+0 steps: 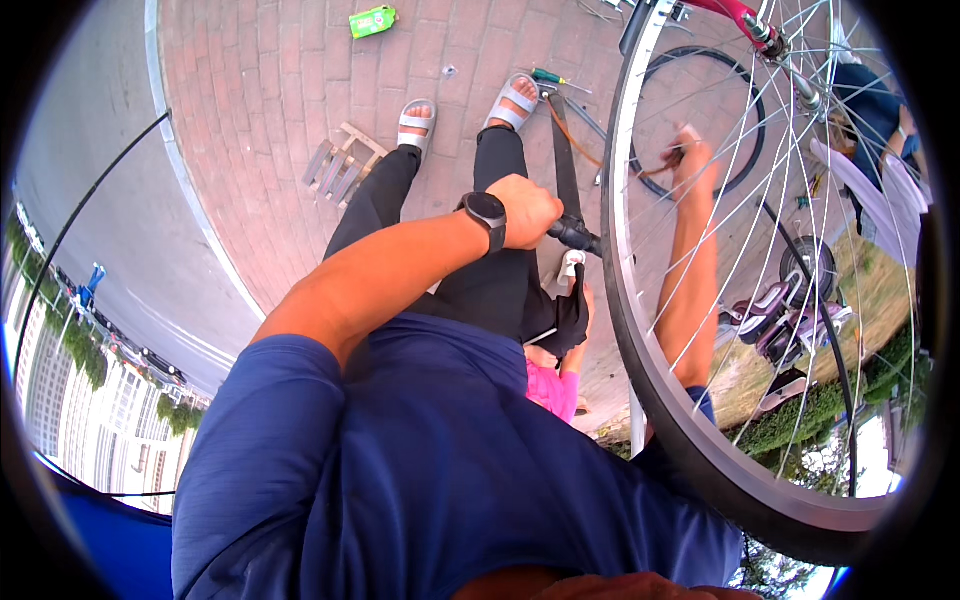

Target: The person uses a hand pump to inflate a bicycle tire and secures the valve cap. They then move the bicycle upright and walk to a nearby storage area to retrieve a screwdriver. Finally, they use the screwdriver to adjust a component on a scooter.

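Note:
My left hand (525,210), with a black watch at the wrist, is closed on a black handle (575,234) near the middle of the view. A long dark bar (564,160) stands out beyond it, with an orange hose (580,138) alongside. My right hand (690,150) shows through the spokes of a bicycle wheel (622,300) at the right; its fingers are curled around something small and dark that I cannot make out. The wheel hangs on a red fork (740,18). A black tyre or tube ring (740,70) lies on the paving behind the spokes.
A screwdriver (548,78), a wooden stool (340,160) and a green packet (372,22) are on the paving. A person in pink (548,390) is close by; another person (865,110) is at the right, near a parked scooter (790,310). A road (100,180) runs along the left.

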A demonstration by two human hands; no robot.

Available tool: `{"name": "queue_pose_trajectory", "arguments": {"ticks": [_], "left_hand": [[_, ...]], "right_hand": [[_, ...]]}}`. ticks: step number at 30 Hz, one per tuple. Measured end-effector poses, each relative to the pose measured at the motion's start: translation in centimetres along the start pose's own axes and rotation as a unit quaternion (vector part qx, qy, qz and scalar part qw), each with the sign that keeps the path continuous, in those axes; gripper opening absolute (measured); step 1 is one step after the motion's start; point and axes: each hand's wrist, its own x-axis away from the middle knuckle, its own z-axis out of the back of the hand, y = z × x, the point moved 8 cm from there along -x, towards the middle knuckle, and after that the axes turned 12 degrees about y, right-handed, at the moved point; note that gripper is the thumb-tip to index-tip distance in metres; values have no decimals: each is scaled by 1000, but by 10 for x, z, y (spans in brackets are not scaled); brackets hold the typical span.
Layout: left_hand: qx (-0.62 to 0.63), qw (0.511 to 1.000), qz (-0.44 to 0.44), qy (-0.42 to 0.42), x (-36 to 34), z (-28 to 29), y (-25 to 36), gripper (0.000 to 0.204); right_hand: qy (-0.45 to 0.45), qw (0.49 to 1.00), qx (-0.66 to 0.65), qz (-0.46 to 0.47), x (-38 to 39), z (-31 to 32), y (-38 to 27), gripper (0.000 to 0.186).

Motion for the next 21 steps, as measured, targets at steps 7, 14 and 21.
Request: {"name": "queue_pose_trajectory", "arguments": {"ticks": [7, 14, 21], "left_hand": [[17, 998, 41, 41, 12, 5, -4, 56], [62, 994, 59, -61, 55, -18, -33, 63], [62, 995, 3, -81, 104, -24, -72, 41]], "right_hand": [[39, 997, 55, 32, 135, 8, 52, 31], [142, 988, -23, -48, 188, 19, 115, 45], [78, 959, 260, -85, 274, -56, 143, 35]]}}
